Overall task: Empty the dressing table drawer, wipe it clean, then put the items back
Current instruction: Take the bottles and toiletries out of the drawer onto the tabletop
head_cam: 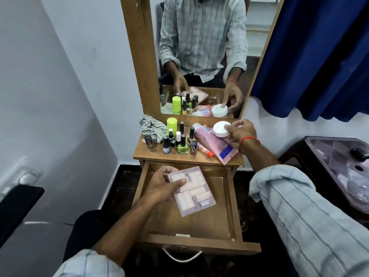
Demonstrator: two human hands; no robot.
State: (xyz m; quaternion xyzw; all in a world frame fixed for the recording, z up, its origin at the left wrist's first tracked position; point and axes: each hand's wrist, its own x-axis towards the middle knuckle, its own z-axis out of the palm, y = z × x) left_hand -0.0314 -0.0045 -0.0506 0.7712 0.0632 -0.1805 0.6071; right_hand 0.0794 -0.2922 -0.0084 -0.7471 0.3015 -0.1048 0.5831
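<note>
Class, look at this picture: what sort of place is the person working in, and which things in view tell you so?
Probably a bedroom or dressing corner at home. A wooden dressing table stands under a tall mirror, nail polish bottles crowd its top, its drawer is pulled open, and a blue curtain hangs beside it.

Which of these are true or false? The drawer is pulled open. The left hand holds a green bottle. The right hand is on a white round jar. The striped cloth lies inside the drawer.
1. The wooden drawer is pulled open. True.
2. The left hand holds a green bottle. False: it holds a flat pink compartmented box over the drawer.
3. The right hand grips a white round jar. True.
4. The grey striped cloth lies in the drawer. False: it lies on the tabletop, beside the mirror frame.
</note>
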